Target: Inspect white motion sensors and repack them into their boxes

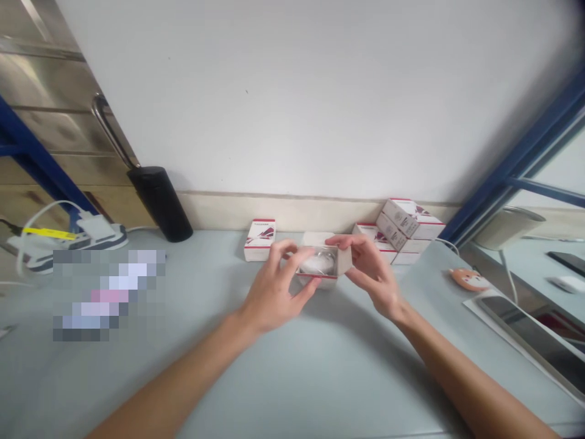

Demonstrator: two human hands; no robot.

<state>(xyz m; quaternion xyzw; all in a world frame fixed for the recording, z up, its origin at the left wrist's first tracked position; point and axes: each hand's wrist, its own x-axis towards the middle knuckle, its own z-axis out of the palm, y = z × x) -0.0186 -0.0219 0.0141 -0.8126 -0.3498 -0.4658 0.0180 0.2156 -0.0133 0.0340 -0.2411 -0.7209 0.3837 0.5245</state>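
Observation:
A small white cardboard box (326, 283) with a red edge is held between my two hands at the middle of the table, its flaps raised. Inside it lies a whitish item (317, 263) that looks wrapped in clear plastic; its kind I cannot make out. My left hand (276, 289) grips the box's left side, thumb on the front edge and fingers over the top. On the right, my right hand (375, 274) holds the box by its side flap (344, 261), fingers behind and thumb in front.
A closed box (260, 241) stands left of my hands, and several more boxes (411, 225) are stacked to the right. A black cylinder (161, 204) and a power strip (103, 236) are at the left. An orange animal-shaped item (470, 279) and a dark phone-like slab (525, 329) lie right.

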